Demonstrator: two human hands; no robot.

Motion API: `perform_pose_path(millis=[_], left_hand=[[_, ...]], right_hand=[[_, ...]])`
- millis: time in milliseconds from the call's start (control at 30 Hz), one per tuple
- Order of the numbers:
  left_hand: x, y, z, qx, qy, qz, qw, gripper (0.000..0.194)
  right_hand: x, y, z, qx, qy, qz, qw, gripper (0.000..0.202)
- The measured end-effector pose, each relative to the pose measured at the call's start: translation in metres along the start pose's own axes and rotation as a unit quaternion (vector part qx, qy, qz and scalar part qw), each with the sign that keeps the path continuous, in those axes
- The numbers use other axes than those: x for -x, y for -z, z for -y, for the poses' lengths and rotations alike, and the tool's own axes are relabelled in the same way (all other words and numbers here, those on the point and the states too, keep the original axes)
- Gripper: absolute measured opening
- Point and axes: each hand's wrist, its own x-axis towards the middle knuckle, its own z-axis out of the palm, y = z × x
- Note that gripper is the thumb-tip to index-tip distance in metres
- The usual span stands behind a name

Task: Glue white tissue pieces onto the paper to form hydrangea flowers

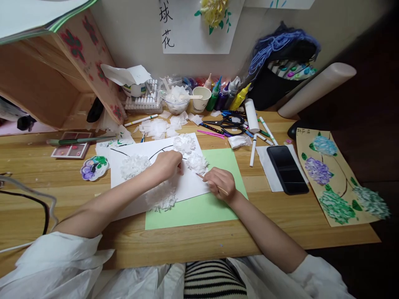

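Note:
My left hand (pixel 170 164) is over the middle of a white paper sheet (pixel 124 207), fingers bent down near a white paper flower (pixel 197 163); whatever they hold is too small to tell. My right hand (pixel 220 182) is closed around a thin brush (pixel 221 189), its tip pointing at that flower's lower edge. More fluffy white paper flowers (pixel 135 166) sit on the sheet, one at the top (pixel 184 143) and one partly under my left forearm (pixel 162 197). Black stem lines run between them. A green sheet (pixel 193 211) lies beneath.
White paper pieces (pixel 158 128), a bowl (pixel 177 101), a paper cup (pixel 201 99), paint bottles (pixel 215 97) and black scissors (pixel 232 124) lie behind. A phone (pixel 287 170) and a flower picture (pixel 336 178) are right; a paint palette (pixel 94 167) and cables (pixel 46 207) left.

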Motion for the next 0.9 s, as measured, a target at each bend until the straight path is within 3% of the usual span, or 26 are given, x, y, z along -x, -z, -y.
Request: perform_pose_path(millis=[167,633,900], left_hand=[[-0.0001,-0.0004,0.0005,0.000,0.001,-0.005,1.000,0.012],[-0.0004,-0.0006,0.0007,0.004,-0.005,0.002,1.000,0.011],[-0.0011,-0.0011,0.0026,0.012,-0.014,-0.006,1.000,0.010]], right_hand=[[-0.0024,-0.0013,-0.0012,0.050,0.008,0.030,0.998,0.026],[0.0017,0.0003,-0.0065,0.074,-0.056,-0.003,0.996,0.027],[-0.0080,-0.0028,-0.0042,0.108,-0.056,0.040,0.992,0.032]])
